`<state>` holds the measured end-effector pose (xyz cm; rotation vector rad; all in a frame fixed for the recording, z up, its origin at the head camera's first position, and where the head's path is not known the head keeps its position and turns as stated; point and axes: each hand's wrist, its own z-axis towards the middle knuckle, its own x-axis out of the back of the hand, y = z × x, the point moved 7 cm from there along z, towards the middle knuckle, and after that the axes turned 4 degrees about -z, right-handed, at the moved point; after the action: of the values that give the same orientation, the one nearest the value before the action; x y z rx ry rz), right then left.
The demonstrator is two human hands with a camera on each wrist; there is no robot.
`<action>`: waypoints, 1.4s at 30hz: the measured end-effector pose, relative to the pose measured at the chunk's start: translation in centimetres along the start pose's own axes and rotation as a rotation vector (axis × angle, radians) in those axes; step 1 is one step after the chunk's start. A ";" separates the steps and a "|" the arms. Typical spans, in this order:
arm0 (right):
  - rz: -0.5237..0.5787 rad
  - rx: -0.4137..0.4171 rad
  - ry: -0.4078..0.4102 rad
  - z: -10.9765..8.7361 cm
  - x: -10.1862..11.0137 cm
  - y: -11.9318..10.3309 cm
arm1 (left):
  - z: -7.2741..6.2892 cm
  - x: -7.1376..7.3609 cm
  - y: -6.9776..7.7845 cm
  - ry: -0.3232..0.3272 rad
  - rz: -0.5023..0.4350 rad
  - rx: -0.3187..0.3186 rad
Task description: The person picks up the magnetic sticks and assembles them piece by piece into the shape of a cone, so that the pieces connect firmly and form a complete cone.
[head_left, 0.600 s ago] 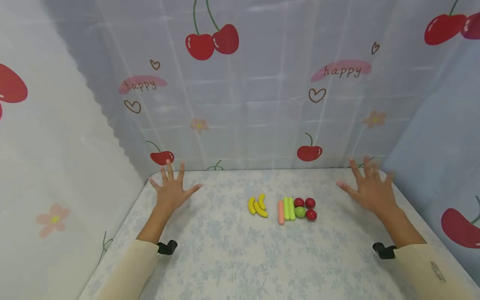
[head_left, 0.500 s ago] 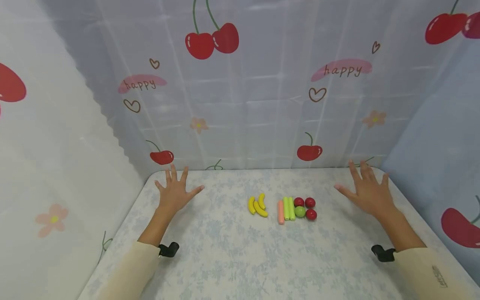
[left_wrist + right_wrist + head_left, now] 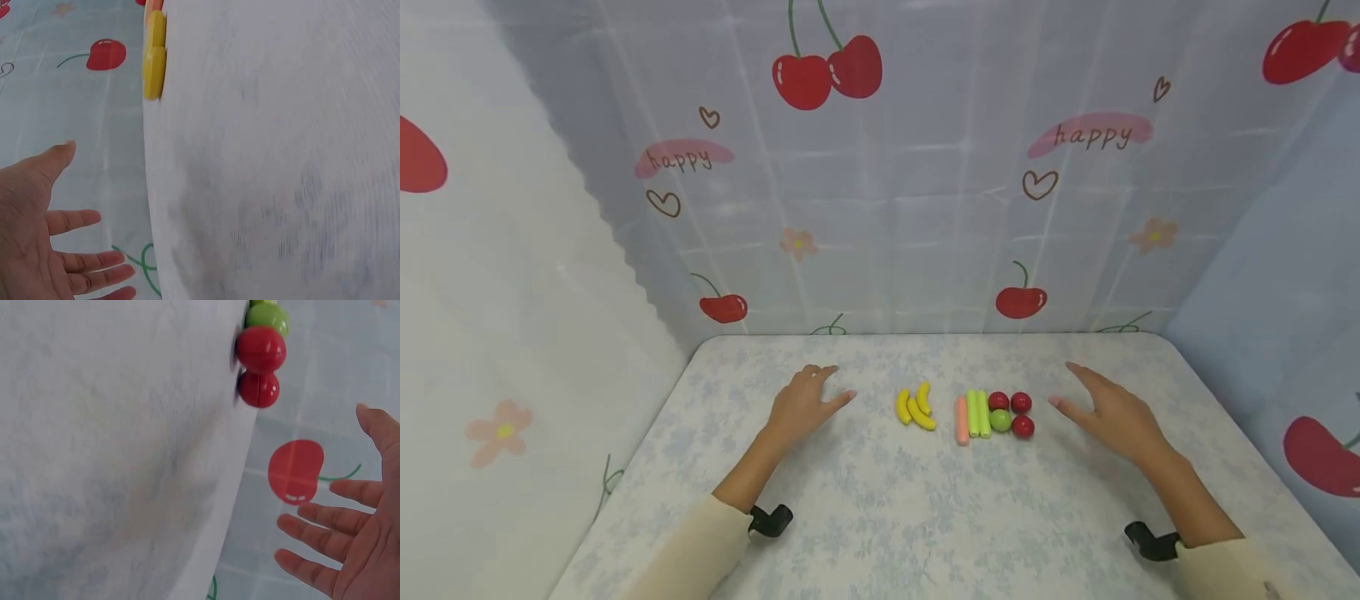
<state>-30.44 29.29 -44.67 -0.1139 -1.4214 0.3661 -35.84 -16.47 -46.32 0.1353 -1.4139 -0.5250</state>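
Note:
My left hand (image 3: 801,406) hovers over the table to the left of several small yellow toy bananas (image 3: 914,408), fingers relaxed and holding nothing. On the other side, my right hand (image 3: 1117,419) is held over the table, thumb and fingers apart, to the right of the red balls (image 3: 1022,427). A green ball (image 3: 1000,420) sits among the red ones. Just left of these balls lie two light green sticks (image 3: 978,414) and one orange stick (image 3: 962,421), side by side. In the right wrist view, a red ball (image 3: 261,350) shows beyond the spread fingers (image 3: 315,534).
The table (image 3: 880,517) has a white cover with a pale blue pattern. A curtain (image 3: 910,208) printed with cherries and hearts stands along the back, with more sheeting at left and right. Each wrist wears a black camera mount (image 3: 771,521).
Both hands have moved inward from the table's sides toward the row of small items and slightly nearer the person. The fingers have gone from widely spread to more relaxed.

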 end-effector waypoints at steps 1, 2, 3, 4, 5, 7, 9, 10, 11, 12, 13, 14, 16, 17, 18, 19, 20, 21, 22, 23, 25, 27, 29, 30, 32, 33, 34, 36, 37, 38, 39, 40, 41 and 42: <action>0.000 0.003 -0.003 -0.2 -0.1 -0.3 | 0.1 -0.5 0.6 -0.007 -0.016 -0.003; -0.003 0.009 -0.004 -0.3 -0.2 -0.6 | 0.2 -0.9 1.1 -0.013 -0.031 -0.006; -0.007 0.017 -0.002 -0.5 -0.3 -0.9 | 0.3 -1.4 1.6 -0.019 -0.045 -0.008; -0.009 0.025 -0.001 -0.5 -0.5 -1.1 | 0.4 -1.9 2.1 -0.026 -0.057 -0.009; -0.012 0.029 -0.004 -0.6 -0.6 -1.3 | 0.6 -2.3 2.5 -0.035 -0.067 -0.010; -0.009 0.033 -0.019 -0.6 -1.1 -1.7 | 0.8 -3.0 3.5 -0.052 -0.094 -0.005; -0.003 0.029 -0.041 -0.5 -1.5 -2.0 | 1.2 -3.7 4.1 -0.074 -0.113 0.004; 0.006 0.027 -0.054 -0.5 -1.7 -2.1 | 1.4 -4.0 4.5 -0.083 -0.119 0.007; 0.012 0.026 -0.066 -0.5 -1.9 -2.3 | 1.6 -4.3 4.7 -0.090 -0.125 0.011; 0.021 0.030 -0.078 -0.5 -2.0 -2.5 | 1.8 -4.5 5.0 -0.094 -0.133 0.013; 0.033 0.035 -0.088 -0.5 -2.1 -2.7 | 2.0 -4.7 5.2 -0.097 -0.134 0.016; 0.046 0.042 -0.096 -0.5 -2.2 -2.8 | 2.2 -4.9 5.4 -0.101 -0.140 0.018; 0.067 0.056 -0.107 -0.5 -2.4 -3.1 | 2.5 -5.4 5.8 -0.107 -0.149 0.025; 0.073 0.063 -0.110 -0.5 -2.5 -3.2 | 2.6 -5.6 5.9 -0.110 -0.155 0.032; 0.080 0.068 -0.114 -0.5 -2.6 -3.3 | 2.7 -5.8 6.0 -0.113 -0.159 0.036; 0.083 0.070 -0.116 -0.5 -2.8 -3.4 | 2.8 -6.0 6.1 -0.118 -0.162 0.041; 0.084 0.073 -0.117 -0.4 -2.9 -3.4 | 2.9 -6.2 6.2 -0.121 -0.167 0.045; 0.084 0.073 -0.121 -0.4 -3.1 -3.5 | 3.0 -6.4 6.3 -0.126 -0.163 0.051; 0.084 0.076 -0.124 -0.4 -3.3 -3.5 | 3.1 -6.6 6.4 -0.129 -0.164 0.057; 0.082 0.078 -0.125 -0.3 -3.4 -3.5 | 3.1 -6.7 6.5 -0.133 -0.160 0.063; 0.081 0.081 -0.131 -0.2 -3.6 -3.6 | 3.3 -7.0 6.7 -0.145 -0.151 0.076; 0.084 0.082 -0.135 -0.1 -3.7 -3.7 | 3.5 -7.2 6.8 -0.160 -0.131 0.091; 0.086 0.081 -0.142 0.0 -3.9 -3.7 | 3.6 -7.4 6.9 -0.176 -0.111 0.104; 0.088 0.081 -0.145 0.1 -3.9 -3.8 | 3.7 -7.5 7.0 -0.184 -0.102 0.111; 0.091 0.079 -0.153 0.2 -4.1 -3.8 | 3.8 -7.5 7.1 -0.196 -0.088 0.120; 0.091 0.077 -0.155 0.3 -4.2 -3.8 | 3.9 -7.5 7.2 -0.201 -0.085 0.124; 0.088 0.075 -0.160 0.3 -4.3 -3.8 | 3.9 -7.6 7.2 -0.208 -0.080 0.127; 0.080 0.070 -0.163 0.5 -4.4 -3.9 | 4.1 -7.5 7.4 -0.217 -0.067 0.133; 0.076 0.070 -0.162 0.5 -4.5 -3.9 | 4.1 -7.5 7.5 -0.221 -0.061 0.135; 0.073 0.069 -0.160 0.6 -4.6 -3.9 | 4.2 -7.5 7.6 -0.224 -0.052 0.139; 0.072 0.070 -0.157 0.7 -4.7 -3.9 | 4.2 -7.5 7.7 -0.225 -0.046 0.143; 0.072 0.073 -0.155 0.7 -4.8 -4.0 | 4.2 -7.5 7.7 -0.224 -0.039 0.145; 0.072 0.075 -0.152 0.8 -4.8 -4.0 | 4.2 -7.5 7.8 -0.221 -0.037 0.147; 0.074 0.076 -0.151 0.9 -4.9 -4.1 | 4.2 -7.5 7.8 -0.220 -0.036 0.147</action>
<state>-31.07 23.79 -47.96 -0.0786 -1.5531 0.4981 -38.25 -5.48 -49.33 0.2263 -1.6683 -0.4759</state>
